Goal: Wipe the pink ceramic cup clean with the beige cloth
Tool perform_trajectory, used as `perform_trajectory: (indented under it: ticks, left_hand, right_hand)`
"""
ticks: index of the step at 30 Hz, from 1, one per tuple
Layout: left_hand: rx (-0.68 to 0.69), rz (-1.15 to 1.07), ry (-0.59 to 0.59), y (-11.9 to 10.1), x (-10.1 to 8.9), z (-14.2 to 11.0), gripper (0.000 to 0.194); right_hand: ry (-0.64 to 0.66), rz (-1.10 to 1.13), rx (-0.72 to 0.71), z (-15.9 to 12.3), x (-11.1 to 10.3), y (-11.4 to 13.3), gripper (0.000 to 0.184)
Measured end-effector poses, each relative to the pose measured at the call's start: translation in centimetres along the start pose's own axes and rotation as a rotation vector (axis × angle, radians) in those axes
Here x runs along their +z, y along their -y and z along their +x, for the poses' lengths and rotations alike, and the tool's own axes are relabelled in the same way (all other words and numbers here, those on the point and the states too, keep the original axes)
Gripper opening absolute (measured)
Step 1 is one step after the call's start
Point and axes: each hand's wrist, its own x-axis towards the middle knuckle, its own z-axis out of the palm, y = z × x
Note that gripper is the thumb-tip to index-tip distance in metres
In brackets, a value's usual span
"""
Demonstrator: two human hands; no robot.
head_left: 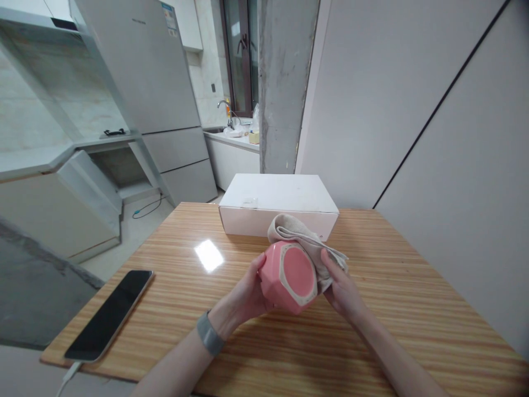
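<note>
The pink faceted cup (288,277) is up off the wooden table (397,309), held near-centre, base turned toward the camera; left hand (247,295) is wrapped round its left wall, fingers curled behind, thumb on the near edge; right hand (343,289) is closed on a beige cloth (303,237), pressing it vs. the cup's right side, cloth draped over the top & far side. Cup looks like glazed ceramic w/ an unglazed base ring: stiff, prob. moderately heavy, chips if dropped, glaze likely slick; the flat facets give the fingers a decent seat, so a grip across opposite walls looks safest, not the rim. Cloth is soft, limp, bunches anywhere. White box (278,207) sits just beyond the hands, lid shut; a dark phone (109,315) lies far left near the table edge, cable attached; wristband (209,334) on the left wrist.
</note>
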Motion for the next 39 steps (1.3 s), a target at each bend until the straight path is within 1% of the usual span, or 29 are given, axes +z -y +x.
perform_trajectory:
  ticks: [4, 9, 12, 15, 18, 20, 24, 28, 31, 33, 35, 38, 39]
  left_hand:
    - [0.123, -0.002, 0.050, -0.3, 0.7, 0.0, 0.058]
    - [0.228, -0.072, 0.005, -1.2, 0.8, -0.1, 0.052]
    - [0.209, -0.039, 0.018, -1.6, 0.8, -0.4, 0.053]
    - [0.155, 0.011, 0.049, -1.8, 1.0, -0.6, 0.057]
    - [0.090, -0.029, 0.023, -2.0, 1.2, -0.6, 0.067]
    - [0.079, -0.047, 0.002, -2.0, 1.3, -0.4, 0.066]
    - [0.175, 0.002, -0.060, -1.4, 1.4, 0.1, 0.057]
    - [0.335, 0.095, -0.113, -0.8, 1.2, 0.4, 0.051]
    - [0.442, 0.123, -0.144, -0.7, 1.0, 0.5, 0.055]
    - [0.474, 0.123, -0.145, -0.7, 0.9, 0.5, 0.059]
    - [0.452, 0.115, -0.129, -0.7, 0.8, 0.6, 0.059]
    - [0.351, 0.075, -0.141, -0.7, 0.6, 0.8, 0.047]
    - [0.324, 0.067, -0.152, -0.7, 0.5, 0.9, 0.046]
  right_hand:
    - [-0.061, 0.037, -0.014, 0.0, 0.4, -0.7, 0.041]
    - [-0.089, 0.037, 0.018, -0.2, 0.7, -2.4, 0.037]
    - [-0.081, 0.013, 0.022, -0.3, 1.0, -2.7, 0.035]
    - [-0.042, 0.024, 0.057, -0.2, 1.2, -2.2, 0.033]
    - [-0.040, 0.058, 0.104, -0.1, 1.2, -1.8, 0.035]
    - [-0.050, 0.081, 0.124, -0.1, 1.1, -1.8, 0.037]
    - [-0.072, 0.094, 0.124, -0.1, 1.1, -2.2, 0.040]
    - [-0.081, 0.087, 0.120, -0.3, 1.4, -2.3, 0.044]
    - [-0.085, 0.104, 0.127, -0.5, 1.5, -2.2, 0.045]
    - [-0.096, 0.113, 0.125, -0.6, 1.6, -2.2, 0.044]
    - [-0.111, 0.118, 0.124, -0.6, 1.6, -2.0, 0.043]
    - [-0.128, 0.137, 0.130, -0.5, 1.6, -1.7, 0.044]
    - [-0.133, 0.143, 0.133, -0.5, 1.6, -1.6, 0.043]
